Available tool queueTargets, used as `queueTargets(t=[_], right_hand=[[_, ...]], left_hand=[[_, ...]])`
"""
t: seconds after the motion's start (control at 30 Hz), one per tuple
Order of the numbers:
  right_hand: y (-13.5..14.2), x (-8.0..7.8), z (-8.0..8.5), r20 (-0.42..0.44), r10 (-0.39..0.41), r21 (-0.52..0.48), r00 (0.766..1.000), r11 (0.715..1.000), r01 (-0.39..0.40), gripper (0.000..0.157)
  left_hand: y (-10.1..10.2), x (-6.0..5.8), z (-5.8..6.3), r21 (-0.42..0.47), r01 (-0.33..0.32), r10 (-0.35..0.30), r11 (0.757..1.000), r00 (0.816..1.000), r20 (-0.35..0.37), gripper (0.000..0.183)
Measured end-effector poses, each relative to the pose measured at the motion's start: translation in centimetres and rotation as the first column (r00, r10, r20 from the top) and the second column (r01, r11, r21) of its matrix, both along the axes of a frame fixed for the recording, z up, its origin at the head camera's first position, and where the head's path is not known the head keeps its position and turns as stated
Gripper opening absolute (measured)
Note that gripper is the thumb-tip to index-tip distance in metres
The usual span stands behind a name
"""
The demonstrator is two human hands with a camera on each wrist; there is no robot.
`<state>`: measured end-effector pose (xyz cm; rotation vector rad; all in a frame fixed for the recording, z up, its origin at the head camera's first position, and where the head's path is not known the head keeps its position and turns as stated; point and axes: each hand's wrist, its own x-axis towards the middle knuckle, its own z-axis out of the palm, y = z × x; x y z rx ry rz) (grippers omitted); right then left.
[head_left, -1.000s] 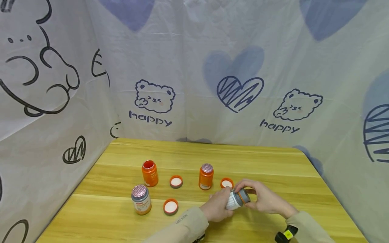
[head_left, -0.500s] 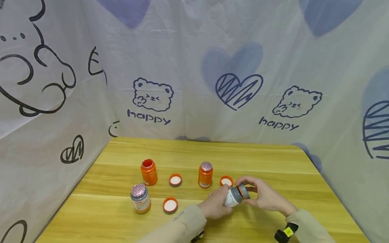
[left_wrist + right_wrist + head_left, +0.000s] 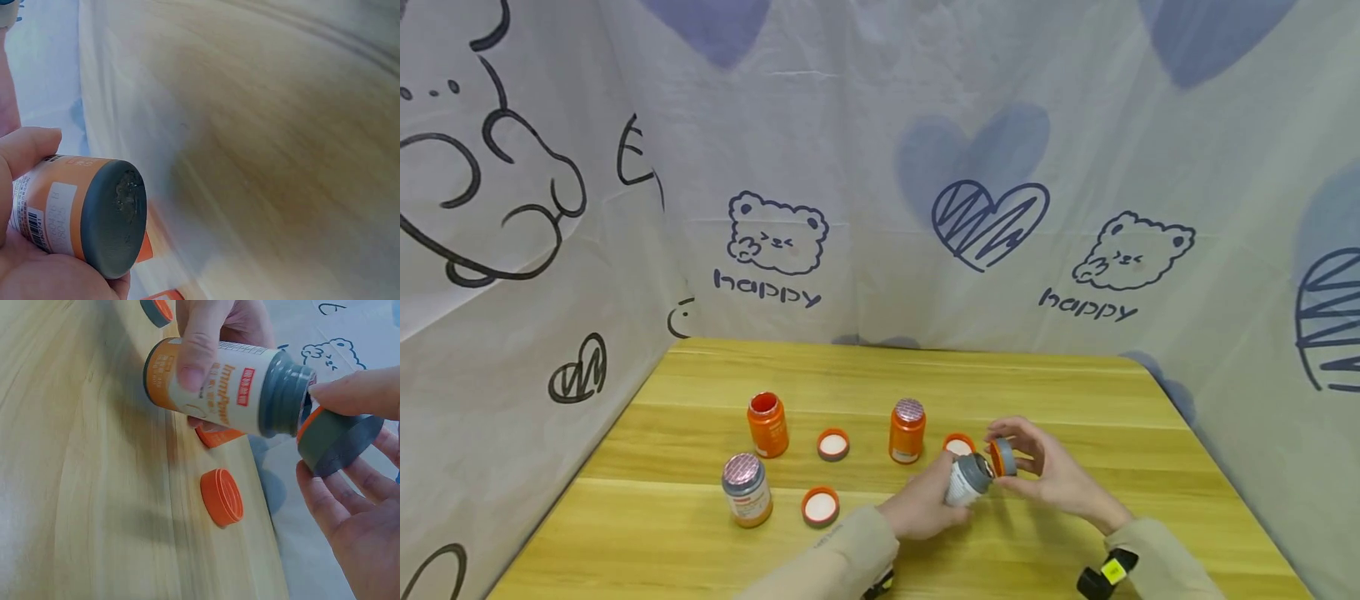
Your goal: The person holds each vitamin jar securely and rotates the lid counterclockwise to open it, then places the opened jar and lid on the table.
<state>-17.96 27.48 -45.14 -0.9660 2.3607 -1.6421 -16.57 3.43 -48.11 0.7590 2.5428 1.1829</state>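
My left hand (image 3: 925,500) holds a grey-necked pill bottle (image 3: 966,481) around its white and orange label, tilted so the mouth faces right. In the left wrist view the bottle's dark grey base (image 3: 115,219) points outward from the palm. My right hand (image 3: 1056,475) pinches a grey screw cap (image 3: 1006,457) with an orange inside, between thumb and fingers. The right wrist view has this cap (image 3: 340,440) off the bottle's threaded neck (image 3: 287,394), right beside the mouth. What lies inside the bottle cannot be made out.
On the wooden table (image 3: 685,550) stand an uncovered orange bottle (image 3: 767,427), a foil-sealed orange bottle (image 3: 907,433) and a foil-sealed grey-topped bottle (image 3: 747,492). Two grey-orange caps (image 3: 820,507) lie between them. An orange cap (image 3: 222,497) lies just behind the held bottle. Printed cloth (image 3: 880,167) surrounds the table.
The grey cap has come off the bottle neck. My right hand has drawn it slightly right and up, while my left hand with the bottle has shifted a little left.
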Motion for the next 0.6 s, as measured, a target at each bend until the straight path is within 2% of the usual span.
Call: queueTargets(t=[0.2,0.37,0.6], right_hand=[[-0.4,0.0,-0.4,0.049,-0.026,-0.059,0.998,0.998,0.029,0.057],[-0.7,0.1,-0.7,0.104,-0.059,-0.065,0.993,0.996,0.066,0.053],[-1.2,0.3,-0.9,0.074,-0.105,-0.081,0.992,0.991,0.111,0.051]], left_hand=[[-0.6,0.3,0.8,0.052,0.004,-0.005,0.999,1.000,0.016,0.061],[-1.2,0.2,1.2,0.083,0.003,-0.006,0.997,0.999,0.044,0.059],[-2.1,0.0,1.8,0.112,-0.008,0.004,0.994,1.000,0.028,0.053]])
